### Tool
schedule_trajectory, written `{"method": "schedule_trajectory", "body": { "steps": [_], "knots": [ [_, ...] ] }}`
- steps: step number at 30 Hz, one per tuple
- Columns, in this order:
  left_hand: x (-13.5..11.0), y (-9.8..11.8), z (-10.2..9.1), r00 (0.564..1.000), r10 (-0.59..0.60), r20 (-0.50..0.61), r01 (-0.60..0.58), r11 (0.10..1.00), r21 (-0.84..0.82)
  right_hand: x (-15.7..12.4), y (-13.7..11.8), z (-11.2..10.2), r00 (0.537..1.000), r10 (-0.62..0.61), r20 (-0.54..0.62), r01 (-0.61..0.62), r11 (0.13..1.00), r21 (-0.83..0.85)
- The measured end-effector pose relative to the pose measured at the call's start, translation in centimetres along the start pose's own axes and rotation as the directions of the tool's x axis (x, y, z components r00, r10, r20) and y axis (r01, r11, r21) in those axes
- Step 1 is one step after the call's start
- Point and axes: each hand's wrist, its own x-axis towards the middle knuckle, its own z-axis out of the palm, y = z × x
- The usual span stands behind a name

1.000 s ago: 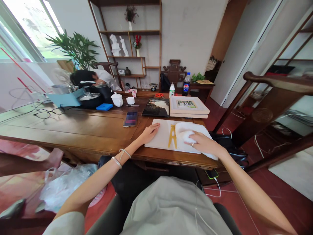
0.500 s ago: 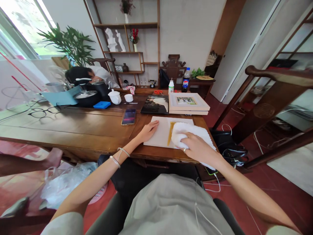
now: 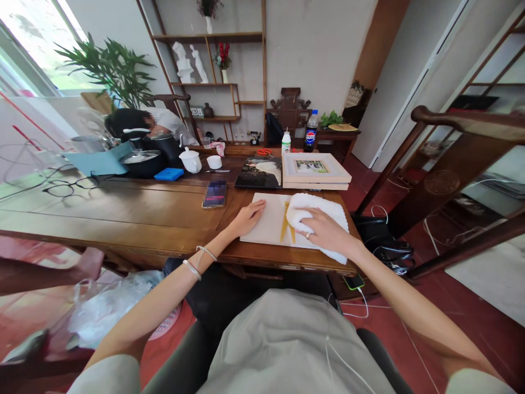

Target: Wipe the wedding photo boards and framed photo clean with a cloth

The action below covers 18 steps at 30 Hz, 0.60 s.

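A flat white panel (image 3: 268, 219), maybe a book or album, lies near the front edge of the wooden table, with a gold V-like mark (image 3: 284, 221) on its face. My left hand (image 3: 249, 217) rests open on the panel's left part, fingers stretched out. On the right side, my right hand (image 3: 324, 227) grips a bunched white towel (image 3: 328, 205) and presses it on the panel. The towel covers the panel's right part and hangs over toward the table edge. Part of the gold mark disappears under it.
Behind the panel are a dark picture board (image 3: 258, 173) and stacked white frames (image 3: 314, 169). A phone (image 3: 215, 193) lies to the left. Farther back stand a cola bottle (image 3: 310, 132), a small white bottle (image 3: 286, 142) and a white teapot (image 3: 190, 161). A person leans at the far left.
My right hand has shifted a little forward with the towel, and the towel's near edge has drawn leftward. More of the gold mark shows now. My left hand stays on the panel.
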Motion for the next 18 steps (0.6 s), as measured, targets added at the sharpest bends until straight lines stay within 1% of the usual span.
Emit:
{"method": "schedule_trajectory", "body": {
  "steps": [2,4,6,10,12,13,15,18],
  "knots": [
    [0.0,0.1,-0.1,1.000,-0.001,0.001,0.001,1.000,0.000,0.5,0.8,0.1,1.000,-0.002,-0.003,0.002,1.000,0.000],
    [0.0,0.2,-0.1,1.000,-0.004,-0.001,0.004,1.000,-0.006,0.5,0.5,0.0,1.000,0.009,0.003,-0.009,1.000,0.016],
    [-0.1,0.1,-0.1,1.000,-0.010,-0.002,0.010,1.000,-0.016,-0.3,-0.9,-0.5,1.000,0.017,0.024,-0.019,0.998,0.053],
    [-0.1,0.0,0.1,1.000,-0.027,-0.007,0.027,1.000,-0.015,-3.3,-4.8,-2.2,0.995,0.013,0.097,-0.028,0.989,0.147],
    [-0.1,-0.1,0.1,1.000,-0.028,-0.006,0.028,1.000,-0.006,-4.2,-5.8,-2.9,0.992,-0.001,0.123,-0.021,0.984,0.177],
    [0.0,-0.1,0.1,1.000,-0.027,-0.006,0.027,1.000,-0.003,-4.3,-5.8,-3.1,0.992,-0.010,0.128,-0.014,0.983,0.185],
    [0.0,-0.1,0.1,1.000,-0.024,-0.008,0.024,1.000,0.000,-3.9,-5.0,-3.0,0.993,-0.013,0.120,-0.009,0.983,0.181],
    [0.0,-0.1,0.1,1.000,-0.020,-0.013,0.020,1.000,-0.001,-1.7,-2.1,-1.7,0.996,0.037,0.084,-0.047,0.992,0.117]
  ]
}}
